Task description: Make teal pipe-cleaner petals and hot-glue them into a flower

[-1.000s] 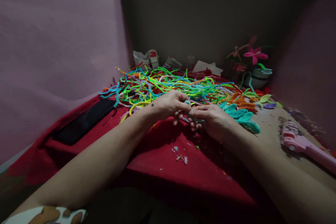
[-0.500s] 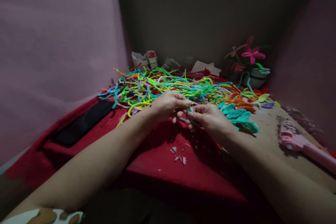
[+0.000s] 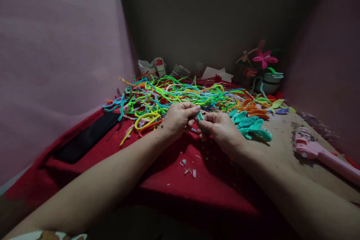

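Observation:
Both hands meet over the red cloth, pinching a short teal pipe cleaner piece [image 3: 200, 116] between them. My left hand [image 3: 180, 118] grips its upper end with thumb and fingertips. From the other side my right hand [image 3: 218, 127] closes on the lower part, which its fingers partly hide. Just right of my right hand lies a bunch of teal pipe cleaner petals [image 3: 250, 124]. Behind the hands spreads a tangled heap of pipe cleaners [image 3: 180, 92] in green, yellow, blue, orange and other colours.
A black phone [image 3: 88, 137] lies on the red cloth [image 3: 168, 168] at left. At right, a pink tool [image 3: 317, 152] rests on a brown board [image 3: 284, 157]. A pot [image 3: 271, 83] with a pink flower [image 3: 265, 59] stands at the back. Small fluffy scraps [image 3: 189, 170] lie in front.
The view has shifted slightly. My left hand has tilted a little and more of the teal piece shows between the fingers; both hands still hold it.

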The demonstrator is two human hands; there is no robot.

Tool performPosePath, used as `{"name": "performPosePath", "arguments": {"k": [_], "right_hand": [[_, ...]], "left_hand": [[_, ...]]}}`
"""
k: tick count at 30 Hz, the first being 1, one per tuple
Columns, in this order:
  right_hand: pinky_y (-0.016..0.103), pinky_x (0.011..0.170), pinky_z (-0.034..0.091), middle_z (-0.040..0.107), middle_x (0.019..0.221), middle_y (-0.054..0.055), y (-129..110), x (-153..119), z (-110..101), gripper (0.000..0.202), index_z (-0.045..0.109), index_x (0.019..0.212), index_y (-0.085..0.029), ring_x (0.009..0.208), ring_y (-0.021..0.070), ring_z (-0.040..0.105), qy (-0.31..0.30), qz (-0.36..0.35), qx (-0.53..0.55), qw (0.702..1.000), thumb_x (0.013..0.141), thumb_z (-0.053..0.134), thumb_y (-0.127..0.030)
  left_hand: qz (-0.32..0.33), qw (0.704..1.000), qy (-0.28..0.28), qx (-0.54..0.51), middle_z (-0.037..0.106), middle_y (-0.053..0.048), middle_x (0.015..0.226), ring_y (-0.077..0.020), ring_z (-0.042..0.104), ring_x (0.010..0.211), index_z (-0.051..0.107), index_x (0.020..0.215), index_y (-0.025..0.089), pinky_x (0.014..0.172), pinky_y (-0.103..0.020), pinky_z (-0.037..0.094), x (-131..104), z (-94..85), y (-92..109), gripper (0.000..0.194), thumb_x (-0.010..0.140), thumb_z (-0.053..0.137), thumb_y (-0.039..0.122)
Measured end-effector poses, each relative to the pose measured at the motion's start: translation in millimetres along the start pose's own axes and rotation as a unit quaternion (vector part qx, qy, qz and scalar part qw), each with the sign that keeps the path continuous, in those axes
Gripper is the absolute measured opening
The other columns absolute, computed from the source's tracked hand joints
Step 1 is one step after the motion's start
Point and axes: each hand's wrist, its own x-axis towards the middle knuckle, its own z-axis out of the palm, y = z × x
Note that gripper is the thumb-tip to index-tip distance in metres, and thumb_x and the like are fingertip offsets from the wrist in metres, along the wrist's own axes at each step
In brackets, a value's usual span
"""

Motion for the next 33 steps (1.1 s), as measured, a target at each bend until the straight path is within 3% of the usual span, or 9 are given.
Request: {"name": "performPosePath", "arguments": {"k": [3,8,12,18,20,24,26,30,33], "right_hand": [[0.018,0.040,0.039,0.056,0.046,-0.002,-0.7,0.1,-0.5,0.017,0.048,0.053,-0.015,0.037,0.0065,0.049,0.007,0.004,0.017,1.000,0.065,0.058,-0.020],[0.020,0.038,0.037,0.058,0.046,0.000,-1.8,2.1,-2.6,0.019,0.048,0.050,-0.015,0.035,0.0073,0.047,-0.014,0.013,0.032,0.999,0.062,0.060,-0.022],[0.021,0.040,0.036,0.057,0.044,0.001,-1.3,3.1,-3.9,0.017,0.052,0.049,-0.014,0.035,0.0076,0.045,-0.040,0.014,0.012,0.999,0.062,0.058,-0.022],[0.022,0.038,0.033,0.053,0.039,-0.002,-0.3,2.8,-3.2,0.017,0.049,0.044,-0.016,0.033,0.0079,0.042,-0.026,0.017,0.031,0.999,0.060,0.056,-0.017],[0.022,0.037,0.032,0.051,0.038,-0.003,0.0,3.0,-2.9,0.017,0.048,0.044,-0.016,0.033,0.0076,0.041,-0.020,0.014,0.043,0.999,0.059,0.054,-0.014],[0.021,0.038,0.031,0.050,0.037,-0.004,1.0,4.7,-2.9,0.015,0.048,0.043,-0.016,0.033,0.0072,0.041,-0.013,0.015,0.054,0.998,0.055,0.051,-0.009],[0.022,0.038,0.033,0.052,0.038,-0.003,2.4,5.8,-3.1,0.012,0.049,0.045,-0.016,0.033,0.0078,0.042,-0.013,0.031,0.062,0.997,0.055,0.051,-0.010],[0.023,0.040,0.036,0.055,0.043,-0.002,6.6,7.6,-4.8,0.007,0.051,0.050,-0.016,0.036,0.0100,0.048,-0.010,0.058,0.079,0.995,0.056,0.054,-0.015],[0.022,0.044,0.037,0.056,0.047,-0.002,9.8,10.3,-8.3,0.007,0.054,0.054,-0.015,0.041,0.0093,0.049,0.009,0.037,0.123,0.992,0.058,0.058,-0.019]], "left_hand": [[0.000,0.999,-0.040,0.027,0.046,0.005,0.039,-0.0044,0.038,0.031,0.052,0.062,0.013,0.033,-0.016,0.029,3.4,-5.6,1.5,0.023,0.074,0.058,0.032],[-0.076,0.993,-0.085,-0.011,0.049,0.006,0.046,-0.0041,0.040,0.036,0.058,0.077,0.014,0.036,-0.016,0.032,9.4,-21.6,8.0,0.021,0.065,0.067,0.029],[-0.032,0.994,-0.064,0.079,0.050,0.004,0.045,-0.0046,0.041,0.038,0.058,0.070,0.012,0.038,-0.017,0.029,8.2,-20.0,10.7,0.017,0.065,0.065,0.027],[0.092,0.968,0.092,0.215,0.049,0.004,0.050,-0.0057,0.043,0.045,0.054,0.062,0.013,0.045,-0.018,0.033,3.5,-4.0,0.6,0.013,0.067,0.060,0.024],[0.054,0.977,0.071,0.191,0.049,0.005,0.050,-0.0053,0.041,0.043,0.053,0.065,0.014,0.043,-0.018,0.031,3.4,-4.9,1.3,0.015,0.068,0.060,0.027],[-0.059,0.988,-0.051,0.137,0.045,0.006,0.045,-0.0041,0.034,0.036,0.054,0.066,0.013,0.038,-0.018,0.026,4.6,-8.9,5.8,0.019,0.065,0.062,0.030],[-0.049,0.986,-0.038,0.153,0.045,0.006,0.044,-0.0041,0.035,0.037,0.053,0.062,0.013,0.039,-0.018,0.027,5.2,-6.4,4.1,0.018,0.064,0.063,0.028],[0.051,0.974,0.051,0.215,0.047,0.005,0.049,-0.0046,0.041,0.045,0.050,0.055,0.013,0.045,-0.017,0.033,7.4,2.3,-1.6,0.018,0.064,0.062,0.024],[0.018,0.984,0.032,0.177,0.049,0.005,0.050,-0.0045,0.041,0.041,0.053,0.064,0.014,0.042,-0.017,0.031,10.3,0.0,1.6,0.020,0.068,0.061,0.032]]}}
